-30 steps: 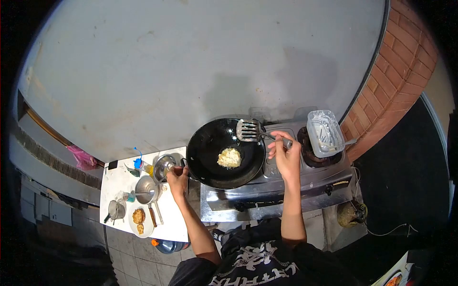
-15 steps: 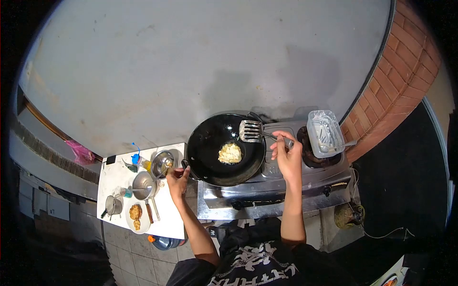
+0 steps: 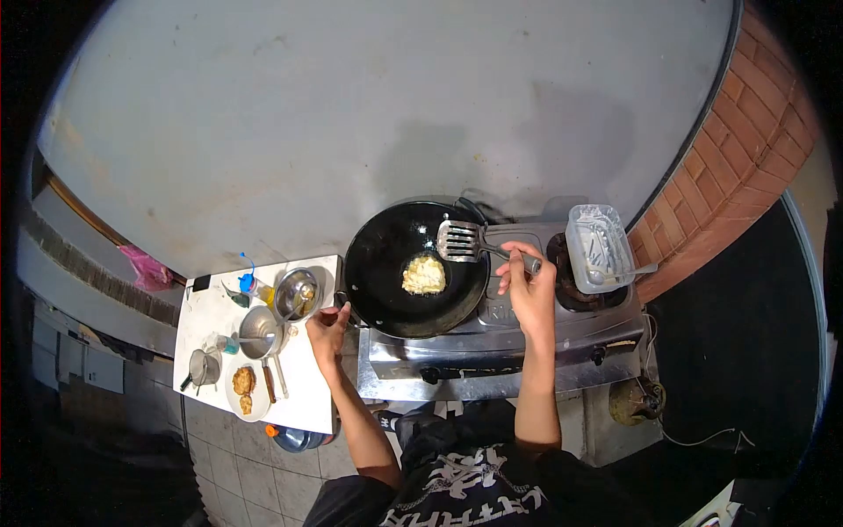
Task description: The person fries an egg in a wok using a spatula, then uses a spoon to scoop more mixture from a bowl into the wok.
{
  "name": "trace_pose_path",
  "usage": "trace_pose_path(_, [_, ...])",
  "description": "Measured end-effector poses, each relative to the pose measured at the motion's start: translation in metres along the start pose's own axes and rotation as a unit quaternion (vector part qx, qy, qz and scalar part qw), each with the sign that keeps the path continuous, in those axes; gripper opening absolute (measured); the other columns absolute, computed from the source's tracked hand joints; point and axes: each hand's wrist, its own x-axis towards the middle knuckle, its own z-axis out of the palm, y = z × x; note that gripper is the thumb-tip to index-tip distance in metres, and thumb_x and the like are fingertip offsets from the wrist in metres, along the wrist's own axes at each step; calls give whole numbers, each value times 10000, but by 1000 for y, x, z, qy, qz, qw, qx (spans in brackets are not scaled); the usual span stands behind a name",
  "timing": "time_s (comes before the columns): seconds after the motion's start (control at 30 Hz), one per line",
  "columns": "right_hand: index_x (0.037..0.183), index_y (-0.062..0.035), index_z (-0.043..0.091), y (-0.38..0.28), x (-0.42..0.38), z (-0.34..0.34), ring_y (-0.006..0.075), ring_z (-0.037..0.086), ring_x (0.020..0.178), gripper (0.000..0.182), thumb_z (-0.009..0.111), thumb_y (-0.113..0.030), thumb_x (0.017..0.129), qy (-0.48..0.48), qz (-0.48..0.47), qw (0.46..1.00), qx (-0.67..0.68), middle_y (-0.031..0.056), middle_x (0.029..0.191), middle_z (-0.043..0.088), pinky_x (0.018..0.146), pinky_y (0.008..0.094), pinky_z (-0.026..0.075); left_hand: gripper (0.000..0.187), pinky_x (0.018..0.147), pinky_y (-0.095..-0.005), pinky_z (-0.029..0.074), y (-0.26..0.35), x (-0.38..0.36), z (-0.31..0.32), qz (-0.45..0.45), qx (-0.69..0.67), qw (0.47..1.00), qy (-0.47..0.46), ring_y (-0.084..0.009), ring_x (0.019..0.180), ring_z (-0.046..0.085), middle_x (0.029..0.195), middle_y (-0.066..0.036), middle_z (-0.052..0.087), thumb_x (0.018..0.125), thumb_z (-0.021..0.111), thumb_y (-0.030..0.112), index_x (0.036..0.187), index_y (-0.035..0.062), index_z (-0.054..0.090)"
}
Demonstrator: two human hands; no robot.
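A black wok sits on the stove's left burner, a pale yellow piece of frying food in its middle. At the wok's left loop handle, my left hand has its thumb and fingers closed on the grip. My right hand is wrapped round the handle of a slotted metal spatula. The spatula's head hangs over the wok's right rim, apart from the food.
Right of the wok, a clear plastic container with a spoon stands over the other burner of the stove. On the white table at left are metal bowls, a strainer, an oil bottle and a plate of fried pieces.
The camera view has shifted slightly. Both hands keep their holds, and the spatula stays over the wok's right side with hardly any movement.
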Motion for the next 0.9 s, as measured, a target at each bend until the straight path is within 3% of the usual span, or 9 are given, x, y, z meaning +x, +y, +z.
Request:
trace_pose_path(0.6, [1007, 24, 614, -3, 6, 0, 55, 503, 520, 172, 486, -78, 953, -9, 19, 1000, 9, 51, 673, 585, 467, 204, 430, 258, 658, -249, 484, 2, -6, 15, 10, 27, 998, 55, -127, 698, 612, 765, -118, 669, 779, 739, 109, 891, -83, 608])
trace_pose_path(0.8, [1001, 25, 611, 0, 5, 1, 60, 485, 507, 182, 452, -49, 952, 5, 7, 997, 78, 71, 668, 581, 449, 215, 412, 249, 667, -277, 496, 3, -8, 17, 40, 64, 995, 65, -146, 698, 630, 768, -130, 673, 795, 715, 108, 900, -90, 606])
trace_pose_path(0.9, [985, 24, 590, 0, 7, -2, 85, 488, 499, 213, 424, -109, 970, 10, -10, 998, 61, 96, 665, 575, 456, 236, 419, 242, 677, -289, 500, 6, -6, 16, 53, 69, 994, 64, -167, 707, 642, 773, -144, 674, 793, 709, 108, 895, -88, 610])
